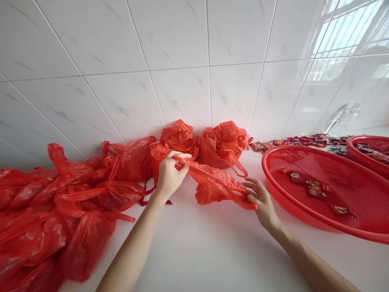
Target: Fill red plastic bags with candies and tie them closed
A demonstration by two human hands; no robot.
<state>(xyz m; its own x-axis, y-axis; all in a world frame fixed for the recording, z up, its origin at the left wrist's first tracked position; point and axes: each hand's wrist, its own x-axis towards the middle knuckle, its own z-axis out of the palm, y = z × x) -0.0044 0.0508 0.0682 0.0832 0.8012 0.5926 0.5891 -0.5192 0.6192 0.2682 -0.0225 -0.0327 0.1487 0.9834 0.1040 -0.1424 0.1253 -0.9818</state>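
A thin red plastic bag [217, 182] is stretched between my two hands above the white tabletop. My left hand [172, 172] pinches one end of it between thumb and fingers. At the other end, my right hand [258, 198] grips the bag's edge with the thumb and fingertips. The bag looks flat and crumpled. Just behind it, two bunched heaps of red plastic bags, a left heap [179, 138] and a right heap [226, 140], rest against the wall. A dark red ribbon [147, 194] lies beside my left wrist, partly hidden.
Many tied, filled red bags [88, 239] are piled on the left. To the right stands a red mesh basket [304, 152] with several small wrapped packets [316, 190] inside. Behind it are scattered packets [304, 140] and a second red basket [358, 140]. A tiled wall [179, 36] borders the back.
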